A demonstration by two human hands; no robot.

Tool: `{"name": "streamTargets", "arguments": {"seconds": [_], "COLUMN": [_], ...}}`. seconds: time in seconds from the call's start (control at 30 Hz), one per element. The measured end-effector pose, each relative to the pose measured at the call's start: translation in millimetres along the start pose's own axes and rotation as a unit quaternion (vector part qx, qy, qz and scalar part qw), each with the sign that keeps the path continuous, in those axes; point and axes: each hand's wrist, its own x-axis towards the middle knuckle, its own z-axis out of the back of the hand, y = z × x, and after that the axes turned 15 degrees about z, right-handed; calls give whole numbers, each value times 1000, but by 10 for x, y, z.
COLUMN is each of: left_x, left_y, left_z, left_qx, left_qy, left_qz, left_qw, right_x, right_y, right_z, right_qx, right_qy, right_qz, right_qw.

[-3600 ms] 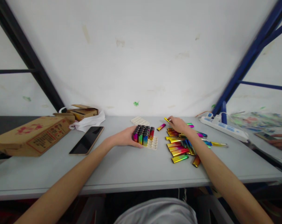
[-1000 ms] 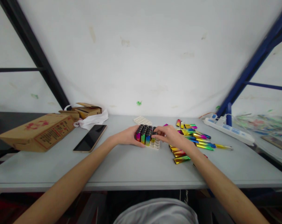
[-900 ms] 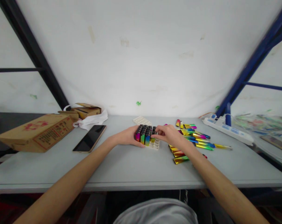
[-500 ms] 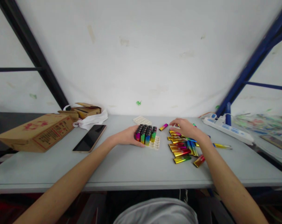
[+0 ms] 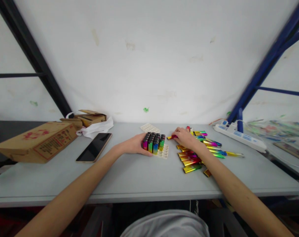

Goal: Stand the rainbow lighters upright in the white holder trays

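Note:
Several black-topped, rainbow-metallic lighters [image 5: 153, 143] stand upright, packed in rows in a cream holed tray [image 5: 165, 152]. Around the left side of this block curls my left hand [image 5: 137, 144], thumb in front, closed against the lighters. My right hand [image 5: 184, 136] is to the right of the tray, its fingertips closed on a single yellow-and-red lighter [image 5: 169, 138] low over the table. Beneath and beside the right forearm lies a loose pile of shiny lighters [image 5: 189, 158], partly covered by the hand and arm.
A second cream tray [image 5: 149, 127] lies behind the block. Left are a phone [image 5: 94, 147], a cardboard box [image 5: 38, 140], a smaller opened box [image 5: 91, 118] and a white plastic bag [image 5: 96, 128]. A power strip [image 5: 240, 135] and a yellow pen-like tool [image 5: 234, 154] are right.
My right hand has moved left from above the pile to the separate lighter and closed on it. My left hand stays around the upright lighters.

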Motion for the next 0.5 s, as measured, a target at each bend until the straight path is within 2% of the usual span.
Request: {"name": "streamTargets", "arguments": {"seconds": [0.1, 0.17, 0.27, 0.33, 0.4, 0.5], "left_x": [2, 5, 5, 4, 3, 6], "left_y": [1, 5, 8, 6, 3, 6], "left_z": [1, 2, 5, 8, 8, 5], "left_qx": [4, 7, 6, 8, 10, 8], "left_qy": [-3, -5, -5, -6, -5, -5], "left_qz": [15, 15, -3, -8, -10, -16], "left_qw": [1000, 1000, 1000, 1000, 1000, 1000], "right_x": [18, 18, -7, -30, -46, -41], "right_y": [63, 85, 99, 113, 137, 199], "right_z": [3, 43, 159, 244, 311, 360], "right_qx": [-20, 3, 86, 154, 239, 375], "right_qy": [-9, -33, -125, -210, -283, -335], "right_qz": [-26, -53, -57, -50, -57, -75], "right_qw": [999, 998, 987, 964, 927, 861]}}
